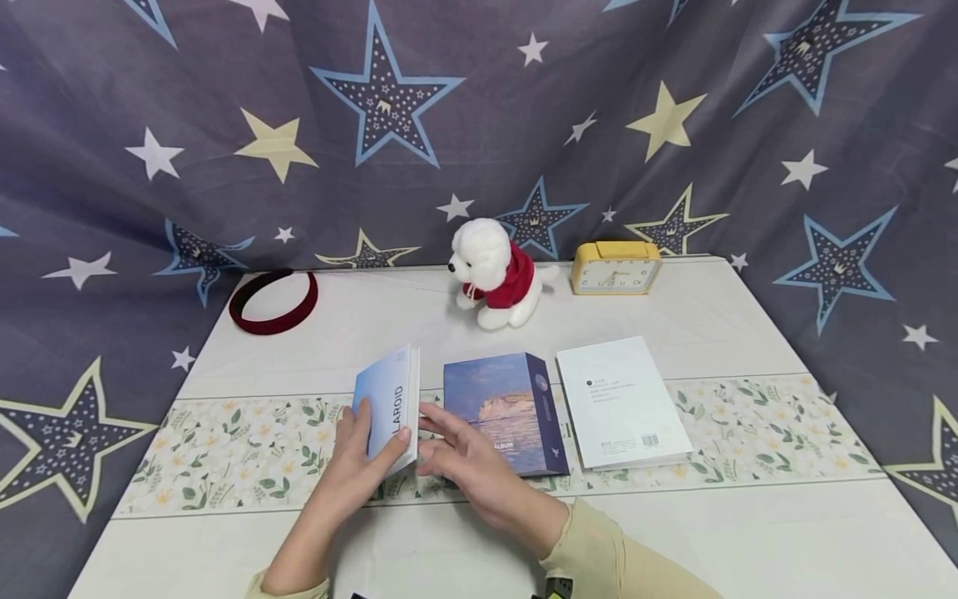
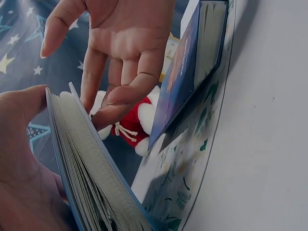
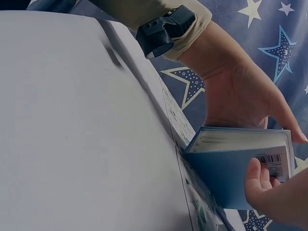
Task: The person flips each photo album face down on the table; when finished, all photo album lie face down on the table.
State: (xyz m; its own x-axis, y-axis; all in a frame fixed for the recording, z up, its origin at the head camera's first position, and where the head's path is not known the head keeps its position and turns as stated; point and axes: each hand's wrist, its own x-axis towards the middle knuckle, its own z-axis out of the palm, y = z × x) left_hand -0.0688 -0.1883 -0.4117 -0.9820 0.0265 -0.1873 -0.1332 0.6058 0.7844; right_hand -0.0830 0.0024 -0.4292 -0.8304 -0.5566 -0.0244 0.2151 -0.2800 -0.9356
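Note:
My left hand [image 1: 358, 460] grips a light blue photo album [image 1: 384, 408] with "LAROID" lettering readable on its cover. The album is raised and tilted, and its white pages [image 2: 79, 130] show between the covers in the left wrist view. At its right side is my right hand [image 1: 467, 462], fingers bent loosely, fingertips right at the back cover near a barcode [image 3: 270, 164] in the right wrist view. Just right of the hands lies a dark blue album [image 1: 494, 408] with a painted cliff and sea on its cover.
A white booklet [image 1: 623, 403] lies face down to the right. Behind are a dark red headband [image 1: 275, 320], a white toy dog [image 1: 494, 274] in a red hoodie and a yellow clock [image 1: 616, 268]. A star-patterned curtain [image 1: 479, 100] hangs along the table's far edge.

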